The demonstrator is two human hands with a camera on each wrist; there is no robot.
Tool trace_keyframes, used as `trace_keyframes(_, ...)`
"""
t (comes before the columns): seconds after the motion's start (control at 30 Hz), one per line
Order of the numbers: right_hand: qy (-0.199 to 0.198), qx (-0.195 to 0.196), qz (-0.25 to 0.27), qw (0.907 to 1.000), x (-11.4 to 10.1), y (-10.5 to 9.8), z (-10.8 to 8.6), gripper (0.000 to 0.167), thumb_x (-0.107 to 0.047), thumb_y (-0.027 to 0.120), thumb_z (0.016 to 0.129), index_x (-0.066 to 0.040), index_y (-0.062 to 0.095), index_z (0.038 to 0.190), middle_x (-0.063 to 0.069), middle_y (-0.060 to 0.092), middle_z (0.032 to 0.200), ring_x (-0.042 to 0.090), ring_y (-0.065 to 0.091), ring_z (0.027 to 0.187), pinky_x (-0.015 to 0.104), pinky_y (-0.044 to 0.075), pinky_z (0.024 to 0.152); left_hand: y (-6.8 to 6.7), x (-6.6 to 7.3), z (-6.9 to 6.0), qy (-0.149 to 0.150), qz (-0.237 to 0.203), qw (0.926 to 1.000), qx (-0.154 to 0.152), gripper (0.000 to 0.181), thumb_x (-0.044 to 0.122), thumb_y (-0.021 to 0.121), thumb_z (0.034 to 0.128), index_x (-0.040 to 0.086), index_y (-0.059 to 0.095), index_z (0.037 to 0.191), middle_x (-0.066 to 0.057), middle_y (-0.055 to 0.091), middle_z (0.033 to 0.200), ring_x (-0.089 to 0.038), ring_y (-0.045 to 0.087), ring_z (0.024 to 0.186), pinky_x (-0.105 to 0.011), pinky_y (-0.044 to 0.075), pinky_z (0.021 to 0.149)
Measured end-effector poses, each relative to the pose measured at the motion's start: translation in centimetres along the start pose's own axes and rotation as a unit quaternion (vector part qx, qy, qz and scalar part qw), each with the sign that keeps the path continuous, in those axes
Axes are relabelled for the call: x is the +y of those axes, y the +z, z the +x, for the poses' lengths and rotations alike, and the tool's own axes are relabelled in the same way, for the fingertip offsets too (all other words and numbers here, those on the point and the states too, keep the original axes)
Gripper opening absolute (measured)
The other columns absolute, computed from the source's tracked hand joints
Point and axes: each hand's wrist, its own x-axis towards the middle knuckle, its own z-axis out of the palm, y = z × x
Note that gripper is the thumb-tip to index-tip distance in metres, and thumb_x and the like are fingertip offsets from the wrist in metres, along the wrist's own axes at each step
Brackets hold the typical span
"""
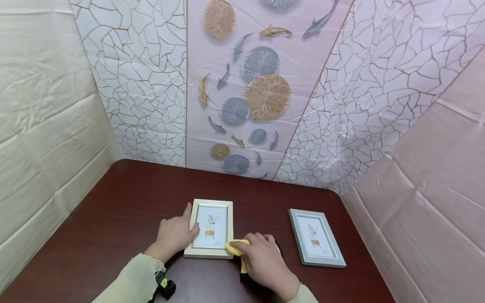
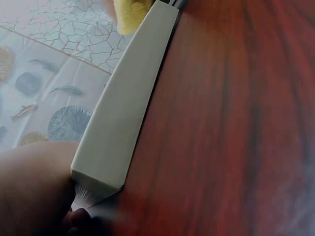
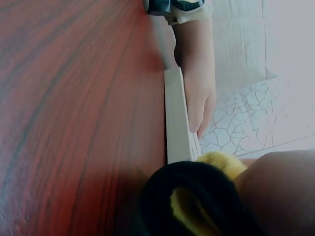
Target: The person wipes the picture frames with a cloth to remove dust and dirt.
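Note:
A cream picture frame (image 1: 208,253) with a plant print lies face up on the dark red table. My left hand (image 1: 173,235) holds it at the left side, thumb over the front border and the other fingers along the outer edge. At the lower right corner, my right hand (image 1: 263,259) grips a yellow and black cloth (image 1: 234,249) and presses its yellow part against the border. Black folds of the cloth (image 3: 165,191) hang below that hand in the right wrist view. From the left wrist, the frame's cream side (image 2: 123,108) shows close up.
A second, grey-blue picture frame (image 1: 329,262) with a similar print lies to the right, near the table's right edge. Patterned sheeting (image 1: 144,84) rises behind the table (image 1: 151,185), with pale cloth walls (image 1: 41,126) on both sides.

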Motion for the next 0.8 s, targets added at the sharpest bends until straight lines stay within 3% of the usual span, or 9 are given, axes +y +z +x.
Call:
trace_keyframes(0.37, 0.013, 0.014, -0.053, 0.9984, -0.5, 0.0, 0.8, 0.043, -0.011, 0.078, 0.092, -0.038, 0.083, 0.125, -0.003, 0.066, 0.096, 0.019, 0.059, 0.083, 0.048, 0.046, 0.077, -0.2, 0.2, 0.1, 0.005, -0.001, 0.9999, -0.010, 0.081, 0.045, 0.060, 0.1069, 0.001, 0.036, 0.170, 0.000, 0.055, 0.061, -0.023, 0.063, 0.067, -0.061, 0.052, 0.087)
trace_keyframes(0.8, 0.044, 0.009, -0.051, 0.9977, 1.1, 1.0, 3.9, 0.043, -0.010, 0.074, 0.095, -0.036, 0.084, 0.128, 0.000, 0.067, 0.093, 0.018, 0.053, 0.073, 0.040, 0.036, 0.064, -0.4, 0.1, 0.0, 0.007, -0.008, 0.9999, -0.010, 0.081, 0.044, 0.061, 0.1064, 0.000, 0.036, 0.170, 0.001, 0.053, 0.058, -0.021, 0.058, 0.061, -0.060, 0.052, 0.088)
